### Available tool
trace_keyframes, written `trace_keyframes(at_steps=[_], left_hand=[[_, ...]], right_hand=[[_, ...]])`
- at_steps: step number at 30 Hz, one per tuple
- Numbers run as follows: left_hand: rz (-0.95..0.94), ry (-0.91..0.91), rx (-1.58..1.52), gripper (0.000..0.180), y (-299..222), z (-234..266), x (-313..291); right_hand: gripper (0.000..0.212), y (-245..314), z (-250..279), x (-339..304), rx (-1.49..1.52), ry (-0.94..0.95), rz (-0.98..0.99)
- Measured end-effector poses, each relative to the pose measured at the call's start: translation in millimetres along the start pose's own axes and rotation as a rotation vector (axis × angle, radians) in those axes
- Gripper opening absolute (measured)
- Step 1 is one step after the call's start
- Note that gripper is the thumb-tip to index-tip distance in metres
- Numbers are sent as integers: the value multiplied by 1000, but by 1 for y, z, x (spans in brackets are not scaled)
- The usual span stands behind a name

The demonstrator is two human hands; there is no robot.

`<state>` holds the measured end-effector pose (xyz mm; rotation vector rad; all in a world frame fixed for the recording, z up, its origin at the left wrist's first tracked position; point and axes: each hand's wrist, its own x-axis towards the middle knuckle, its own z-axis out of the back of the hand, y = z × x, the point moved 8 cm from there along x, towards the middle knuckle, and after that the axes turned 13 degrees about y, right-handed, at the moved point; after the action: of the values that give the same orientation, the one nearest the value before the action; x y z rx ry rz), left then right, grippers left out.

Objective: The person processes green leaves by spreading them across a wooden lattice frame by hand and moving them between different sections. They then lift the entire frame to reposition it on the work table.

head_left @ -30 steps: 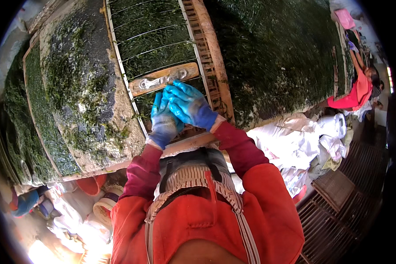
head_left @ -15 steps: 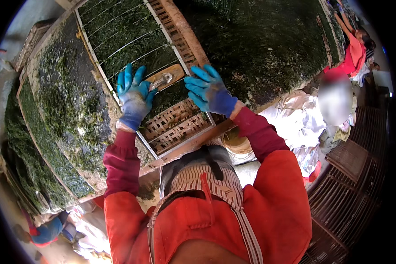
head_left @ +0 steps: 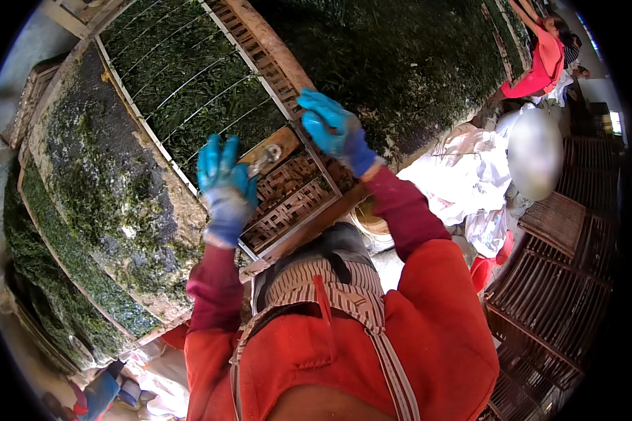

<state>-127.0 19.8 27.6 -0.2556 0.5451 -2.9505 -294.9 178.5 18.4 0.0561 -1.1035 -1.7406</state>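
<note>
Well, the left hand (head_left: 225, 184), in a glove that is turquoise at the fingers and paler toward the wrist, is stretched out with its grip spread, the fingers fanned apart at the left end of a wooden block (head_left: 286, 138) with a metal handle. The block lies slantwise inside a long, pale-edged frame (head_left: 257, 71), toward the end nearest the person. Because of the blur and the angle, it is hard to say whether the left hand touches the block or only hovers beside it

The right hand (head_left: 337, 133), gloved alike, is over the right rail of the frame, its grip loosely spread with the fingers pointing up and to the left

Above the block, dark green strands (head_left: 196, 88) fill the frame, crossed by thin, light rods. Below it, a brown lattice (head_left: 291, 200) shows, right down to the frame's near end, which rests by the brown edge of the counter (head_left: 305, 235). A wooden beam (head_left: 277, 38) runs along the frame's right side, and past it spreads a broad dark green mass (head_left: 400, 77). To the left is a greyish sheet (head_left: 102, 147) with patchy green clumps

White sheeting (head_left: 453, 172) lies to the right, near dark slatted racks (head_left: 551, 302), and another person (head_left: 546, 56) in red is at the upper right
</note>
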Motion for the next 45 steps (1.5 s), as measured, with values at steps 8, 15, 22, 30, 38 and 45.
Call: trace_keyframes(at_steps=[8,15,22,30,38,45], left_hand=[[201,-276,13,50,55,-13,17],[89,-374,127,47,35,6,45],[-130,696,348,112,-118,-109,238],[205,712,125,95,-114,-238,363],[287,176,-1243,62,-102,-142,306],[-121,48,-2010,40,-121,-86,340]], right_hand=[[49,43,-137,49,-311,112,28],[60,33,-123,40,-75,120,72],[51,-1,-23,-75,-78,141,100],[34,-73,99,-203,-146,110,-354],[30,-111,145,-168,53,-85,-418],[65,-103,207,-29,-19,-154,-117]])
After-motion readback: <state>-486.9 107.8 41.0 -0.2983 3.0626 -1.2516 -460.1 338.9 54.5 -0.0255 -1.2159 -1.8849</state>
